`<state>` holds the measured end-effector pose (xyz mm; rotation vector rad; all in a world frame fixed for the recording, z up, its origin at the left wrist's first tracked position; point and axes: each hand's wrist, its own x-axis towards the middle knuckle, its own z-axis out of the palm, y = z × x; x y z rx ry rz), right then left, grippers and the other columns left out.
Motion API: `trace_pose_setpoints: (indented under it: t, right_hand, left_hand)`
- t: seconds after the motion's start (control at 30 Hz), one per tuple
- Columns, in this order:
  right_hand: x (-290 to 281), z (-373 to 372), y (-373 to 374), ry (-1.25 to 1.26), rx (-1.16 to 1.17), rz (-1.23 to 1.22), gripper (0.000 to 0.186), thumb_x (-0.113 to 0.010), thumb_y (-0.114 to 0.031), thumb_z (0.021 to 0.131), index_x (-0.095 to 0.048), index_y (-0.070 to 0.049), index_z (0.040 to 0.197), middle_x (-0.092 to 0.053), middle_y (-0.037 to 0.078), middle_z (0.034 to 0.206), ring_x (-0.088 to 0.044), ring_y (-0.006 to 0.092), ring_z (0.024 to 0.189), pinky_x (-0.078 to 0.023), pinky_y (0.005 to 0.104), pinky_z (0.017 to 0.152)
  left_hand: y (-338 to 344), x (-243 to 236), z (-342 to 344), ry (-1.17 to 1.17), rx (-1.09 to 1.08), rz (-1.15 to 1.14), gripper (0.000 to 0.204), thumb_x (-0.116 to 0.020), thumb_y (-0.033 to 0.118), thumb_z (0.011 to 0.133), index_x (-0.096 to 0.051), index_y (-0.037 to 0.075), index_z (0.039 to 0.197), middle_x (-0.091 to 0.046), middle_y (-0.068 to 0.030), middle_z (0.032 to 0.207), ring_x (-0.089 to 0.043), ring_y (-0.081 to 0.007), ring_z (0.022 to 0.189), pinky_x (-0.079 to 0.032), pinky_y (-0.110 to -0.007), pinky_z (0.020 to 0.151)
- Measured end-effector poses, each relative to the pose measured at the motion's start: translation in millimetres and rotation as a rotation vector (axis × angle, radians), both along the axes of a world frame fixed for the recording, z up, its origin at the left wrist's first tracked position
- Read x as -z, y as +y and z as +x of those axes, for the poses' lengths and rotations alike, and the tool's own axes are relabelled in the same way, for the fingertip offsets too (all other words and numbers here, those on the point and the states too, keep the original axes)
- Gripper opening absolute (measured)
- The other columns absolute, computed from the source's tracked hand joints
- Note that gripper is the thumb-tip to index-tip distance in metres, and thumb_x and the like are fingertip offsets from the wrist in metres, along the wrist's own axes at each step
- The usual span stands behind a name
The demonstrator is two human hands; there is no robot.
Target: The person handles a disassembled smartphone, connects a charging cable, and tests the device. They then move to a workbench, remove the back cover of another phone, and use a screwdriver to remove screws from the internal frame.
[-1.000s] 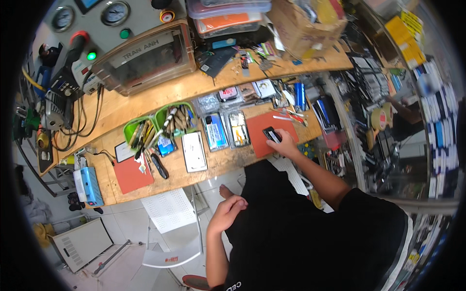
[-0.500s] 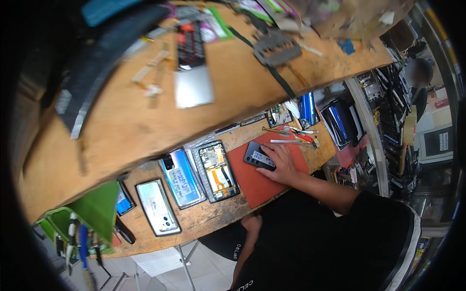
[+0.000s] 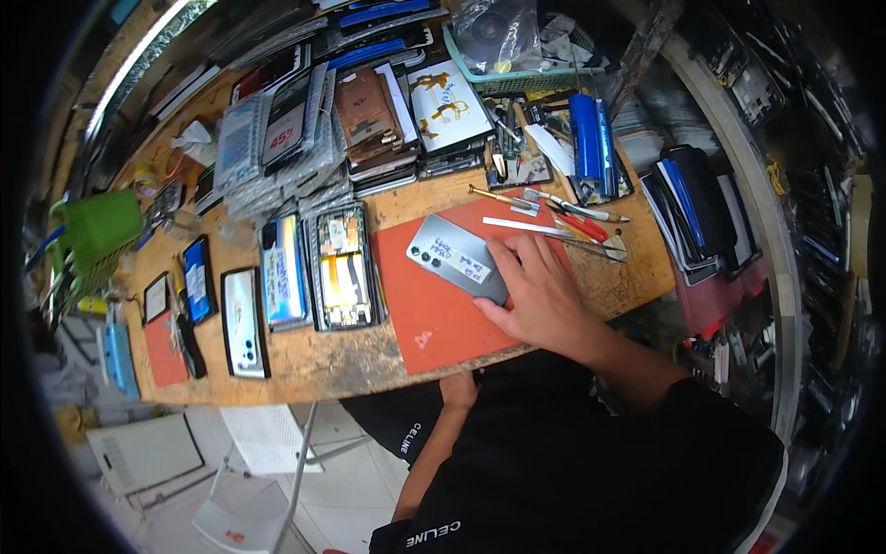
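A grey smartphone (image 3: 454, 258) lies back up on an orange-red mat (image 3: 443, 334), with handwritten labels and several camera lenses on its back. My right hand (image 3: 540, 291) grips its right end, thumb along the near side and fingers over the far side. Down at the bench's front edge, my left hand (image 3: 459, 391) rests near my lap, its fingers mostly hidden. Left of the mat sits an opened phone (image 3: 343, 268) showing its inner parts. Beside it are a blue-backed phone (image 3: 283, 272) and a white-backed phone (image 3: 244, 323).
Screwdrivers and tweezers (image 3: 563, 222) lie beyond the mat. Stacked phone parts in bubble wrap (image 3: 277, 152) fill the back of the wooden bench (image 3: 341, 374), alongside a teal basket (image 3: 517, 81). A green basket (image 3: 97, 231) stands far left; a folding chair (image 3: 268, 439) is below.
My view has swung down and away from the upper shelf, which hid the back of the bench. The right hand keeps hold of the phone, whose back now shows more fully.
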<state>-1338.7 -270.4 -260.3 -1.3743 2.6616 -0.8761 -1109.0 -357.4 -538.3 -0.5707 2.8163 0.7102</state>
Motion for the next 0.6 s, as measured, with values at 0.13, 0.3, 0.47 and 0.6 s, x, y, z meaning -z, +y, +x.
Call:
trace_pose_setpoints:
  t: [0.13,0.3,0.47,0.6]
  right_hand:
    - [6.4,-1.5,0.1,0.052,-0.017,-0.023,0.072,-0.083,-0.026,0.079,-0.052,0.012,0.132,-0.052,0.022,0.119,-0.052,0.0389,0.116,-0.047,0.0468,0.099]
    - [16.6,-1.5,-0.8,0.097,-0.024,-0.028,0.071,-0.084,-0.026,0.078,-0.053,0.014,0.128,-0.054,0.024,0.119,-0.052,0.0387,0.115,-0.047,0.0474,0.100]
    - [18.9,-11.8,0.8,0.120,-0.076,-0.052,0.070,-0.085,-0.027,0.076,-0.056,0.009,0.128,-0.054,0.022,0.120,-0.052,0.0382,0.119,-0.044,0.0489,0.103]
    - [13.7,-21.9,20.0,0.057,-0.220,0.016,0.070,-0.086,-0.027,0.074,-0.059,0.002,0.131,-0.055,0.017,0.121,-0.052,0.0352,0.119,-0.041,0.0469,0.104]
  left_hand:
    - [9.3,-43.7,7.4,-0.266,-0.046,0.085,0.052,-0.081,0.017,0.078,-0.062,0.010,0.126,-0.066,-0.0170,0.123,-0.066,-0.0366,0.113,-0.053,-0.046,0.101]
    - [35.9,-85.1,8.1,-0.123,0.016,-0.015,0.047,-0.076,0.012,0.079,-0.062,0.008,0.124,-0.065,-0.0168,0.117,-0.067,-0.0371,0.107,-0.054,-0.046,0.095]
    - [50.2,-154.7,8.5,0.342,-0.099,0.343,0.016,-0.069,0.014,0.095,-0.070,0.000,0.104,-0.068,-0.0171,0.101,-0.066,-0.0396,0.097,-0.053,-0.044,0.086]
    - [35.8,-227.0,11.7,0.537,-0.086,0.388,0.009,-0.070,0.008,0.093,-0.070,0.003,0.100,-0.068,-0.0140,0.094,-0.067,-0.0343,0.089,-0.053,-0.040,0.080]
